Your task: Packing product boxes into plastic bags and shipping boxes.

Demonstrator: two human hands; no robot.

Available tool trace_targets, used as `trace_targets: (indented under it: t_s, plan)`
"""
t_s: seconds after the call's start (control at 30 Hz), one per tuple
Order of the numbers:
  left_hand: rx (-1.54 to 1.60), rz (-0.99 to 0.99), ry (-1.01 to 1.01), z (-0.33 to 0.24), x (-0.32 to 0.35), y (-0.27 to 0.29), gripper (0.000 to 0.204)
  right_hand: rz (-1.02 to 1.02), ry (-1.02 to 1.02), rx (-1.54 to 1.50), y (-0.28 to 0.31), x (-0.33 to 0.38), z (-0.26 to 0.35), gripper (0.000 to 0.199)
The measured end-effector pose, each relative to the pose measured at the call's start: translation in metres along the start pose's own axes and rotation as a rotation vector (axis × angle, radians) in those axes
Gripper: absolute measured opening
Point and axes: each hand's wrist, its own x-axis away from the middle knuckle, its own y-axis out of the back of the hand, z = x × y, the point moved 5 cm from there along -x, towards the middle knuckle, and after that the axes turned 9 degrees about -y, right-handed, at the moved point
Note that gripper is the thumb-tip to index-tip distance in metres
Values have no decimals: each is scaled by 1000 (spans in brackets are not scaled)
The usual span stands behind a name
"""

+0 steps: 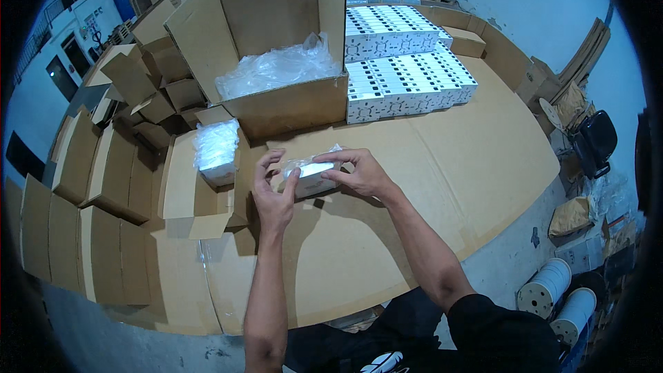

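Between my two hands is a small white box [312, 185] with clear plastic film over its top, held just above the cardboard-covered table. My left hand [275, 192] grips its left end, thumb toward me and fingers curled at the far side. At the right end my right hand [357, 171] pinches the film and box between thumb and fingers. To the left stands an open carton [181, 186] partly filled with plastic-wrapped white boxes [217, 148]. Beyond my hands, a large open carton [293, 107] holds a heap of clear plastic bags [283, 69].
Stacked rows of white printed boxes [407, 86] stand at the back right of the table [442, 166]. Several open brown cartons [114, 235] crowd the left side. A black chair [595, 139] and cable spools [545, 287] are on the floor at right.
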Motion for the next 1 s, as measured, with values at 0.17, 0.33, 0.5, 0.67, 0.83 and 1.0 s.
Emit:
trace_targets:
  t_s: [0.17, 0.33, 0.5, 0.67, 0.83, 1.0]
  plan:
    - [-361, 279, -120, -14, 0, -5, 16, -13, -23, 12, 1, -3, -2, 31]
    - [-213, 261, 42, -2, 1, 0, 22, -30, 20, 75, 3, -3, -1, 30]
    - [-73, 267, 98, 11, 6, 3, 31, -76, 137, 169, 4, 1, 14, 29]
    - [21, 262, 246, 22, 11, 2, 34, -38, 192, 433, -3, 2, 29, 29]
    - [13, 276, 266, 23, 15, 1, 35, 18, 228, 653, -10, -1, 47, 24]
    - [-95, 174, 224, 15, 41, 9, 49, 167, 144, 819, -8, -17, 57, 20]
